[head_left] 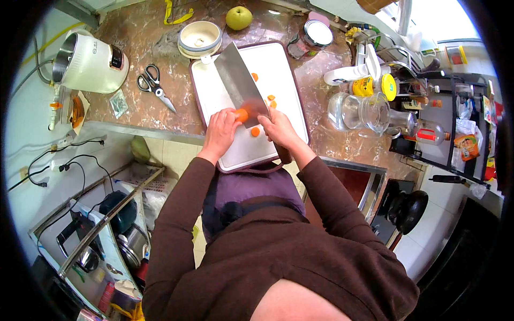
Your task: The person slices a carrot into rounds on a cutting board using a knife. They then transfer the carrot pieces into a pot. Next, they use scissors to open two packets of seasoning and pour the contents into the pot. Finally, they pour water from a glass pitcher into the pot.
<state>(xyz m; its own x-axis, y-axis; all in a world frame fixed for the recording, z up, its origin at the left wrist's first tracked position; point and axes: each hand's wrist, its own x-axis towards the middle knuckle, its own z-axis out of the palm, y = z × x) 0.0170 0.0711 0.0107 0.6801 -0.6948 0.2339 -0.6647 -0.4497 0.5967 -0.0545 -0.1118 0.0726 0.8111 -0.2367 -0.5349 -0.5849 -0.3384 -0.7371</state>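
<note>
Hands — two, left hand (219, 132) on one carrot (242, 114), right hand (279, 130) gripping one cleaver (241, 84)

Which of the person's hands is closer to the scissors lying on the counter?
Left. The left hand rests on the cutting board holding the carrot, on the side nearer the scissors. The right hand grips the cleaver, farther across the board.

sleeves: long, dark brown | apron: purple | hands (219, 134): bare
</note>
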